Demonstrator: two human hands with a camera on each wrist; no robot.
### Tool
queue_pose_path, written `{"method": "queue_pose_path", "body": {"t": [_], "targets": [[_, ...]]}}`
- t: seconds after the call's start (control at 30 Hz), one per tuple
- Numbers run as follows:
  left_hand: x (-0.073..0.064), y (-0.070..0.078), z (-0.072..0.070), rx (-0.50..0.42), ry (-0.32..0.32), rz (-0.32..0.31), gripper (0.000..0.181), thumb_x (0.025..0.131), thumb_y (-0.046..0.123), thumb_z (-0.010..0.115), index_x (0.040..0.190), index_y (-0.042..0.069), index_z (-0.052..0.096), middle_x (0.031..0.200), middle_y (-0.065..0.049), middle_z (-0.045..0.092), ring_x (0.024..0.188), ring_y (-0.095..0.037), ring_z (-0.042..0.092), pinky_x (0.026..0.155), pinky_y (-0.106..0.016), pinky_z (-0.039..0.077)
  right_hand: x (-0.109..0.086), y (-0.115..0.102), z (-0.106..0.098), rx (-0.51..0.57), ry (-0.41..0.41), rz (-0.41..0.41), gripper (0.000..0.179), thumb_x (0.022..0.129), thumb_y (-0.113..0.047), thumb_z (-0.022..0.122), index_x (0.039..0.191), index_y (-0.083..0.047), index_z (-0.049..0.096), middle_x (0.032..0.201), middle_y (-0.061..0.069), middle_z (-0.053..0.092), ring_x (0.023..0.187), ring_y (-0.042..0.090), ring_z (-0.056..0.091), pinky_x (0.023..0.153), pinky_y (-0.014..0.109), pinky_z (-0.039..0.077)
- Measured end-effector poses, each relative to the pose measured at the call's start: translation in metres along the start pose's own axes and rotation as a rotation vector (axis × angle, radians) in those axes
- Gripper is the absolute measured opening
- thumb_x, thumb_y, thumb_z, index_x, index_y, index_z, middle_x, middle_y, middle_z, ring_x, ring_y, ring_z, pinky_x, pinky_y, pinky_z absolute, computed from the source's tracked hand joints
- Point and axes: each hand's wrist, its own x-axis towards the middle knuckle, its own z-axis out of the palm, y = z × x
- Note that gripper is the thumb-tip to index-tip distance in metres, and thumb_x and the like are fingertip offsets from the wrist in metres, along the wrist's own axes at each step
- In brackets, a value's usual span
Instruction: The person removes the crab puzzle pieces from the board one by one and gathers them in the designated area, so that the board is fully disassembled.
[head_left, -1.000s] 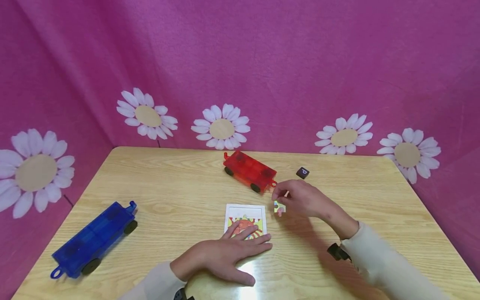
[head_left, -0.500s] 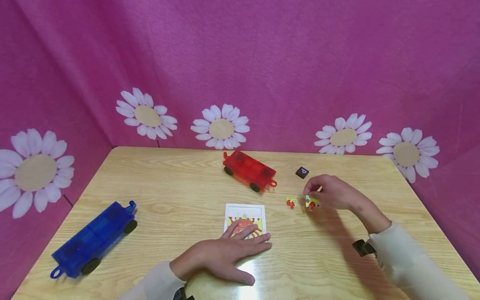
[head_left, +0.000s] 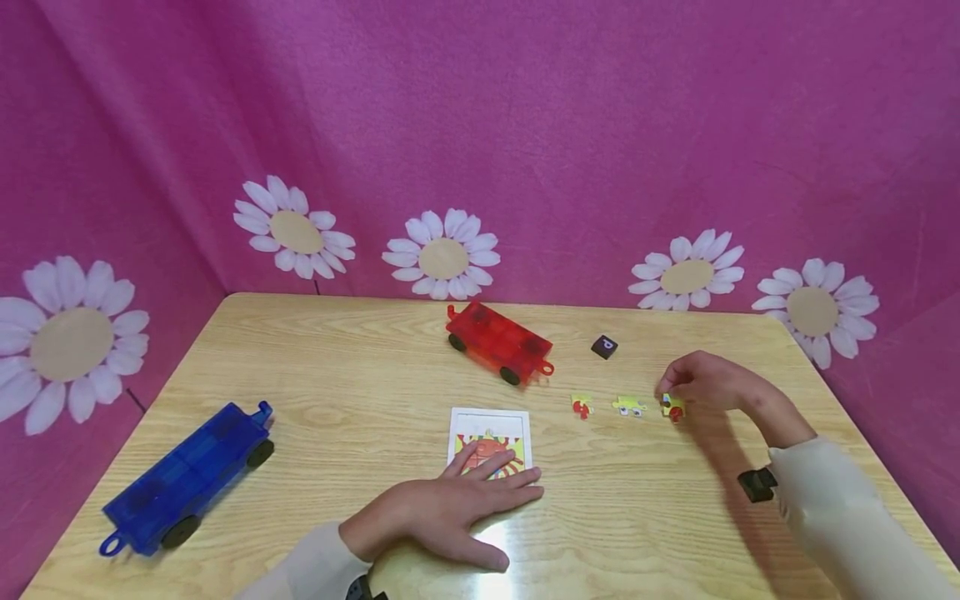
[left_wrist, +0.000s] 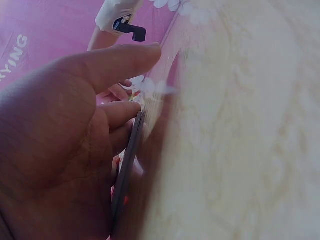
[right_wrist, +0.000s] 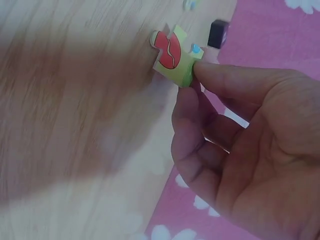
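My left hand (head_left: 453,512) rests with spread fingers over the near part of a white-framed jigsaw puzzle (head_left: 491,421), whose picture shows a red-orange figure on yellow. Its fingers hide the lower part of the puzzle. Between thumb and fingertips, my right hand (head_left: 712,385) pinches a yellow puzzle piece with a red patch (right_wrist: 172,55) at the right of the table. Two more pieces lie in a row to the left of that hand: one yellow and red piece (head_left: 581,406) and one yellow piece with blue and white spots (head_left: 630,406).
A red toy wagon (head_left: 500,342) stands behind the puzzle, and a blue one (head_left: 191,475) is at the left. Near the back right lies a small black tile with a letter (head_left: 604,347). Pink flowered cloth (head_left: 480,125) hangs behind the wooden table (head_left: 337,358).
My right hand has moved rightward in steps from beside the puzzle. Two pieces now lie apart on the table, and one is still in the fingers. The left hand has stayed put.
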Motion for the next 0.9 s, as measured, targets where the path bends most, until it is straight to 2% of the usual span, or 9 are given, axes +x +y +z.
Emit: {"method": "queue_pose_path", "body": {"t": [0.23,0.37,0.67,0.9], "targets": [[0.000,0.001,-0.001,0.006,0.002,-0.001,0.078,0.099,0.053,0.060,0.165,0.024,0.029,0.171,0.008,0.018,0.157,-0.024,0.006,0.118,-0.064,-0.002,0.003,0.012,-0.004,0.005,-0.027,0.067,0.009,0.098,0.002,0.062,0.096,0.001,0.071,0.087,0.002,0.065,0.083,0.019,0.053,0.078,0.033,0.047],[0.000,0.002,-0.001,0.007,-0.003,-0.003,0.079,0.099,0.053,0.060,0.165,0.024,0.028,0.171,0.008,0.018,0.157,-0.024,0.005,0.118,-0.064,-0.002,0.002,0.013,-0.003,0.005,-0.032,0.090,0.008,0.099,0.000,0.063,0.097,0.001,0.070,0.087,0.002,0.064,0.083,0.020,0.053,0.079,0.035,0.046],[-0.001,0.002,-0.002,-0.004,0.001,0.000,0.078,0.099,0.052,0.061,0.165,0.023,0.029,0.170,0.007,0.018,0.157,-0.024,0.006,0.118,-0.065,-0.001,0.001,0.014,-0.001,-0.015,0.021,0.041,0.008,0.098,0.002,0.063,0.098,0.002,0.071,0.091,0.002,0.066,0.085,0.020,0.054,0.080,0.036,0.049],[-0.002,0.002,-0.002,-0.017,-0.003,-0.006,0.077,0.099,0.051,0.061,0.164,0.023,0.030,0.170,0.008,0.018,0.157,-0.023,0.006,0.118,-0.065,-0.001,0.002,0.015,0.000,-0.011,0.021,0.058,0.008,0.098,0.001,0.062,0.101,0.003,0.070,0.091,0.002,0.066,0.085,0.020,0.054,0.083,0.040,0.048]]}}
